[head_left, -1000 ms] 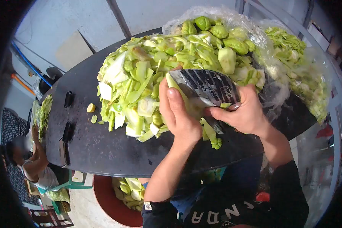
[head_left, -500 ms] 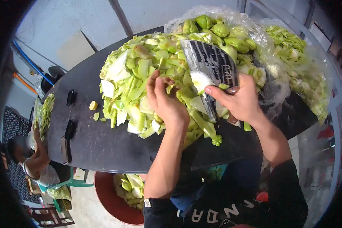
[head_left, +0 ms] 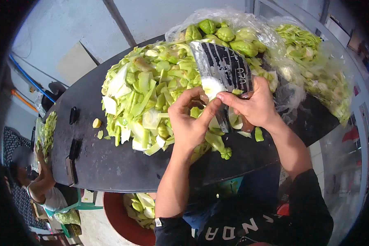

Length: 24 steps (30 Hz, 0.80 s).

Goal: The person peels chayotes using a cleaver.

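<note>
My right hand point(head_left: 256, 105) is closed on a broad knife point(head_left: 227, 61) with a dark, streaked blade, held tilted over the pile. Against the blade, by my right thumb, is a pale cut chayote piece point(head_left: 212, 86). My left hand point(head_left: 188, 119) grips this piece from the left with bent fingers and thumb; its other fingers are partly hidden. Below and to the left lies a large heap of sliced chayote point(head_left: 151, 90) on the dark table point(head_left: 98, 160). A small green chunk point(head_left: 226, 153) rests near the table's front edge.
Whole chayotes point(head_left: 244, 47) sit in clear plastic at the back. To the right stands a plastic bag point(head_left: 315, 78) of green slices. A red-brown tub point(head_left: 115, 213) with chayote pieces is below the table. Another person point(head_left: 43, 188) works at far left.
My left hand has moved right and up to the knife, and its fingers have closed on the pale chayote piece. The view has shifted slightly.
</note>
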{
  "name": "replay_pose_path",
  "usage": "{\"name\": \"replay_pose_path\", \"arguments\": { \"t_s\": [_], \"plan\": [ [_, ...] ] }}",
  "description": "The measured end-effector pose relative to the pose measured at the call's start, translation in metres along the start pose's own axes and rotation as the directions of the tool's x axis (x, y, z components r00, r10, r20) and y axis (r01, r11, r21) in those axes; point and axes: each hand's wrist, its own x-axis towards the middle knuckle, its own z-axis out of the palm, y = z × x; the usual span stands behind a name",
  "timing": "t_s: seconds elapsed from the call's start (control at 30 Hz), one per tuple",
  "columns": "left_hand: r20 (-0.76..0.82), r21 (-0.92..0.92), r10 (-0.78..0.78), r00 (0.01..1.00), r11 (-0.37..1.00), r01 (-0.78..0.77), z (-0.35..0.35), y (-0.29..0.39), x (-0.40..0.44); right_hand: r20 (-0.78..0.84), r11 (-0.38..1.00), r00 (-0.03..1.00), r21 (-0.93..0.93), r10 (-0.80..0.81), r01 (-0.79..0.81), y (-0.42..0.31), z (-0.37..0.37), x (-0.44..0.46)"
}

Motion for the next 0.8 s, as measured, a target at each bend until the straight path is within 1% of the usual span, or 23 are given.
{"name": "replay_pose_path", "arguments": {
  "t_s": [0.03,0.1,0.13,0.2,0.23,0.3,0.33,0.4,0.43,0.5,0.57,0.63,0.67,0.7,0.73,0.77,0.8],
  "plan": [
    [0.002,-0.001,-0.001,1.0,1.0,0.001,-0.002,0.0,0.0,-0.002,1.0,1.0,0.0,0.001,-0.001,-0.002,0.0,-0.001],
    [0.026,-0.123,-0.081,0.996,0.989,0.084,-0.005,-0.001,0.001,0.027,1.0,0.999,-0.011,0.03,-0.029,-0.005,-0.001,-0.001],
    [0.026,-0.123,-0.081,0.996,0.989,0.084,-0.005,-0.001,0.001,0.027,1.0,0.999,-0.011,0.029,-0.029,-0.006,0.0,-0.001],
    [0.014,-0.052,-0.069,0.997,0.996,0.07,-0.006,0.001,0.0,0.015,0.999,1.0,-0.025,0.028,-0.028,-0.007,0.003,-0.003],
    [0.013,-0.053,-0.069,0.998,0.996,0.07,-0.006,0.002,0.0,0.015,0.999,1.0,-0.026,0.028,-0.027,-0.006,0.003,-0.003],
    [-0.031,0.096,0.016,0.999,0.995,-0.013,-0.006,0.004,-0.001,0.031,1.0,0.999,-0.005,0.018,-0.018,-0.003,0.005,-0.003],
    [-0.034,0.097,0.015,0.999,0.995,-0.011,-0.006,0.003,-0.002,0.034,1.0,0.999,-0.004,0.019,-0.019,0.0,0.006,-0.003],
    [-0.123,0.243,0.091,0.988,0.968,-0.058,-0.005,0.003,-0.003,0.023,0.991,0.993,-0.073,-0.115,0.116,0.004,0.007,-0.002],
    [-0.126,0.243,0.089,0.988,0.968,-0.057,-0.005,0.003,-0.002,0.026,0.991,0.993,-0.073,-0.113,0.115,0.002,0.007,-0.003],
    [-0.202,0.236,0.084,0.976,0.971,-0.035,-0.009,0.004,0.0,0.052,0.999,0.998,-0.029,0.038,-0.037,-0.007,0.006,-0.005],
    [-0.205,0.23,0.081,0.975,0.973,-0.032,-0.013,0.003,0.001,0.041,0.999,0.998,-0.027,0.044,-0.043,-0.012,0.005,-0.007],
    [-0.233,0.059,-0.023,0.972,0.998,0.037,-0.014,0.008,0.004,0.03,0.999,0.998,-0.021,0.046,-0.046,-0.014,0.004,-0.007],
    [-0.247,0.077,0.024,0.969,0.997,-0.006,-0.018,0.001,0.006,0.001,0.999,0.999,-0.014,0.039,-0.039,-0.014,0.001,-0.006],
    [-0.245,0.077,0.023,0.969,0.997,-0.004,-0.021,0.0,0.009,-0.029,0.999,0.999,-0.009,0.033,-0.033,-0.014,-0.002,-0.005],
    [-0.279,0.178,-0.002,0.96,0.983,0.054,-0.025,-0.001,0.011,-0.07,1.0,0.998,0.009,-0.008,0.009,-0.013,-0.005,-0.003],
    [-0.313,0.275,-0.024,0.949,0.955,0.115,-0.027,0.0,0.013,-0.073,1.0,0.997,0.007,-0.005,0.006,-0.012,-0.009,-0.002],
    [-0.311,0.445,0.002,0.95,0.884,0.144,-0.029,0.004,0.014,-0.123,0.999,0.992,-0.015,-0.034,0.033,-0.011,-0.015,0.0]
  ]
}}
